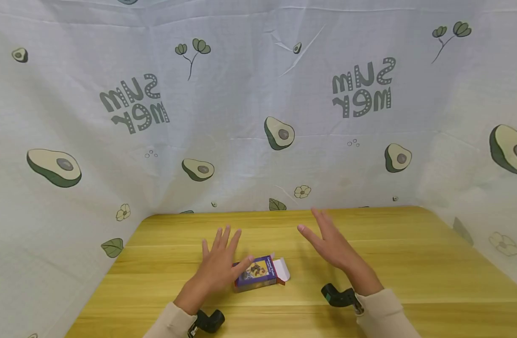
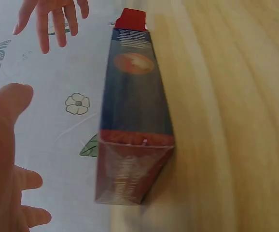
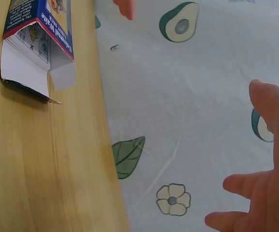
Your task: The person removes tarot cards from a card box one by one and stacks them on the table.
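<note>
A small blue and red card box (image 1: 257, 273) lies on the wooden table, its flap end open toward the right. In the right wrist view, cards show inside the open end of the box (image 3: 43, 36), under white flaps (image 3: 23, 75). My left hand (image 1: 218, 267) is spread just left of the box, thumb overlapping it in the head view; it grips nothing. To the right of the box hovers my right hand (image 1: 336, 249), fingers extended and holding nothing. The closed end of the box (image 2: 134, 169) faces the left wrist camera.
The wooden table (image 1: 410, 263) meets a pale cloth (image 1: 241, 94) printed with avocados at the back and sides. Small black wrist cameras are strapped to the left wrist (image 1: 211, 321) and the right wrist (image 1: 338, 295).
</note>
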Motion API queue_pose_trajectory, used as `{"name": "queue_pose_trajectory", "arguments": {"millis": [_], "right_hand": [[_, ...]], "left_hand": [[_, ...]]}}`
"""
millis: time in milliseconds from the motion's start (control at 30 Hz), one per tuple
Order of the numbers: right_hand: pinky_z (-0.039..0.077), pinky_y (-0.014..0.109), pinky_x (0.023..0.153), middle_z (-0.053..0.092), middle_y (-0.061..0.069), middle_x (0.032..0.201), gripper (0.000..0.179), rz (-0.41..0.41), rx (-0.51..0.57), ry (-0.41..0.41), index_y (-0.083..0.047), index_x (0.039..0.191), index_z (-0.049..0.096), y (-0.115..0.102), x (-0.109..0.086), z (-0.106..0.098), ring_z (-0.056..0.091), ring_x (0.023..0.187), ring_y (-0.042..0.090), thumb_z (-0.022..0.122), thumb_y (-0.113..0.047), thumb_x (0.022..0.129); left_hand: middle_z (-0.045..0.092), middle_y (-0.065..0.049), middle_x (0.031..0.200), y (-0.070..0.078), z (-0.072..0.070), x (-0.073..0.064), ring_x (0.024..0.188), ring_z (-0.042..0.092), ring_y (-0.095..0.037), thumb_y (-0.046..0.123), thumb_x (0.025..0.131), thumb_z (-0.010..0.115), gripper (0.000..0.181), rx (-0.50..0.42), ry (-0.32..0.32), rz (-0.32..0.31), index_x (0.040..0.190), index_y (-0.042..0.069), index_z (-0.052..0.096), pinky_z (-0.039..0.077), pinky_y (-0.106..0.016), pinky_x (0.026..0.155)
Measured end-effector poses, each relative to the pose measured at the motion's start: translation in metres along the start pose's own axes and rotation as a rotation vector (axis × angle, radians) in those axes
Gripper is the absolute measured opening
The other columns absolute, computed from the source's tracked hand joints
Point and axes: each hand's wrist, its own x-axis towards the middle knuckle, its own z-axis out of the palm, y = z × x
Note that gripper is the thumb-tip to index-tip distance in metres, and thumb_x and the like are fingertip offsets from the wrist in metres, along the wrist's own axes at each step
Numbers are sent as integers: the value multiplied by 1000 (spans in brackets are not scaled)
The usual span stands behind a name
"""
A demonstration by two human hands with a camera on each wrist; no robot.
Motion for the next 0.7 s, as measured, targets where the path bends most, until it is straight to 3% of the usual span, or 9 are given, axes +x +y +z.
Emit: {"name": "queue_pose_trajectory", "arguments": {"millis": [267, 467, 700], "right_hand": [[17, 65, 106, 15, 21, 158, 79, 26, 124, -36, -6, 154, 14, 9, 4, 10, 15, 141, 45, 43, -54, 98], [21, 61, 107, 16, 21, 158, 79, 50, 213, -46, -6, 154, 15, 15, 8, 15, 17, 141, 44, 46, -51, 98], [30, 58, 105, 25, 20, 155, 74, 78, 304, -29, -4, 151, 26, 19, 11, 22, 26, 138, 44, 51, -48, 97]], "left_hand": [[18, -17, 158, -3, 15, 2, 145, 11, -38, 66, 93, 39, 81, -90, -36, 36, 154, 17, 22, 6, -72, 104], [20, -20, 156, -2, 20, 0, 143, 14, -42, 65, 91, 45, 84, -125, -76, 74, 153, 13, 26, 6, -70, 105], [24, -19, 155, -1, 25, -1, 143, 18, -39, 65, 86, 54, 87, -191, -101, 87, 151, 12, 31, 10, -65, 108]]}}
